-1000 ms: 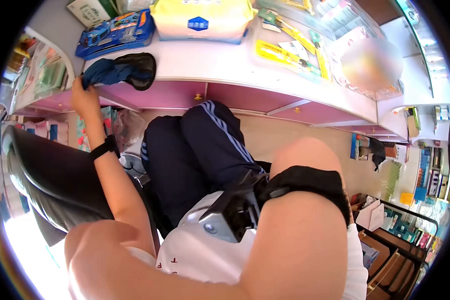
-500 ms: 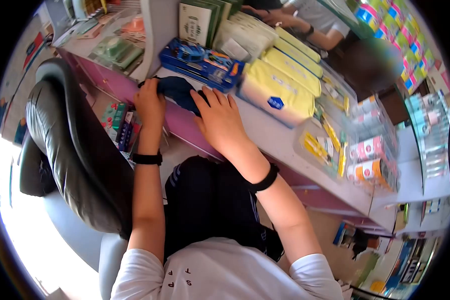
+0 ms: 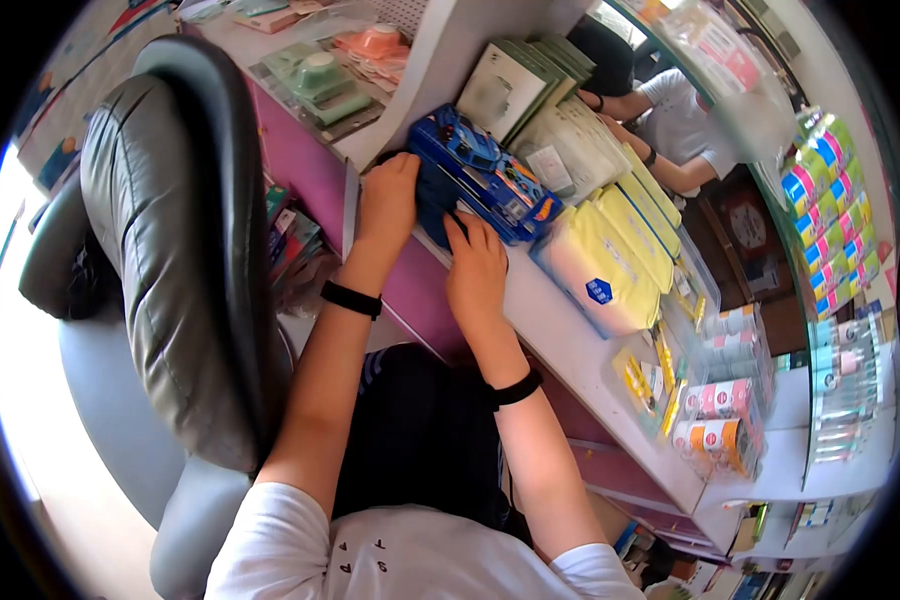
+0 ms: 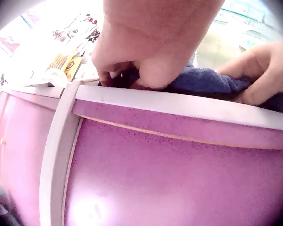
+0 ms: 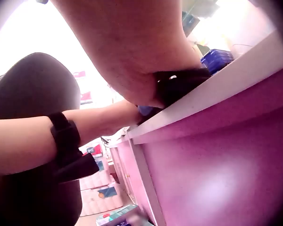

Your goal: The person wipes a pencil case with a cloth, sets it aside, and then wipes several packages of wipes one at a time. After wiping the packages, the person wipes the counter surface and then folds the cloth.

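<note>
A dark blue cloth (image 3: 433,208) with a black part lies along the front edge of the white counter (image 3: 560,315). My left hand (image 3: 386,208) grips its left end, fingers curled under, as the left wrist view also shows. At the other end, my right hand (image 3: 478,275) holds the cloth between thumb and fingers. In the right wrist view that hand covers the black part (image 5: 186,87) at the counter's edge. Much of the cloth (image 4: 203,81) is hidden beneath both hands. Just behind it sits a blue box with car pictures (image 3: 480,170).
Yellow-topped packs (image 3: 610,265) stand right of the blue box, with a clear tray of yellow tools (image 3: 638,385) and stacked tubs (image 3: 715,425) beyond. A divider panel (image 3: 425,75) rises at the left. The black chair (image 3: 170,250) is close by my left arm.
My right hand has come up from near my body to the cloth. The cloth now lies flatter, nearer the blue box. My view has turned toward the left end of the counter.
</note>
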Demonstrator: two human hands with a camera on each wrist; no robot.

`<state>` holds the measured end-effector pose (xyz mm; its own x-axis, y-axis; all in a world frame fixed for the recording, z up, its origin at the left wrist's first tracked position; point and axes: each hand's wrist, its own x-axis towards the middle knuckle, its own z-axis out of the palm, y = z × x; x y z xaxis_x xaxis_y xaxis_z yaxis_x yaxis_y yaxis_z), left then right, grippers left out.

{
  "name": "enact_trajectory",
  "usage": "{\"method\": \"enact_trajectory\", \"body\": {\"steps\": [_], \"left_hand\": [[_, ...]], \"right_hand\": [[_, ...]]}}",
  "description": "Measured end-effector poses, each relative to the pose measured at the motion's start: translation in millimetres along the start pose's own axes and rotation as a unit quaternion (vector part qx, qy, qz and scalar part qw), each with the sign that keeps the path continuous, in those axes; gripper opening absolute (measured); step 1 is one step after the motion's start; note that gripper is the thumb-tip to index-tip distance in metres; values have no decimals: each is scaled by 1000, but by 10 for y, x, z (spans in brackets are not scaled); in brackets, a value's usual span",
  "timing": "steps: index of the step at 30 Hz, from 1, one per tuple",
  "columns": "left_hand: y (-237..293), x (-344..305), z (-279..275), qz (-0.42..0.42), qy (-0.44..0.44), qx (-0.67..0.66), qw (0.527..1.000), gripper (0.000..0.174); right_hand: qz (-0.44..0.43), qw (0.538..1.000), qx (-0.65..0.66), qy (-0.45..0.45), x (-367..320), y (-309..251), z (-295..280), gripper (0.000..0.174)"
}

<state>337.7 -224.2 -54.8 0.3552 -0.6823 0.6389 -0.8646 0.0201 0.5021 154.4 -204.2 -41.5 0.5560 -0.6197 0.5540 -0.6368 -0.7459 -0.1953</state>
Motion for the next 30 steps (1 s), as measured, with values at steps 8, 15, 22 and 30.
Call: {"method": "enact_trajectory", "body": {"steps": [8,15,22,30], "left_hand": [[-4,-402,-272,-53,92,30,994,39],[-181,-823,-499,-247,132,-45,959,34],[-375,-747,-553,-293,183,-66,936,22],[-418,-876,-519,-293,124,-94,943,26]], "right_hand": [[-26,996,78,-46,-9,-34,-150,61],[-84,977,186,-55,369,-104,-189,59],[-109,991,76,6,834,-374,495,46],[-32,977,208,-20,652,-367,377,45]]}}
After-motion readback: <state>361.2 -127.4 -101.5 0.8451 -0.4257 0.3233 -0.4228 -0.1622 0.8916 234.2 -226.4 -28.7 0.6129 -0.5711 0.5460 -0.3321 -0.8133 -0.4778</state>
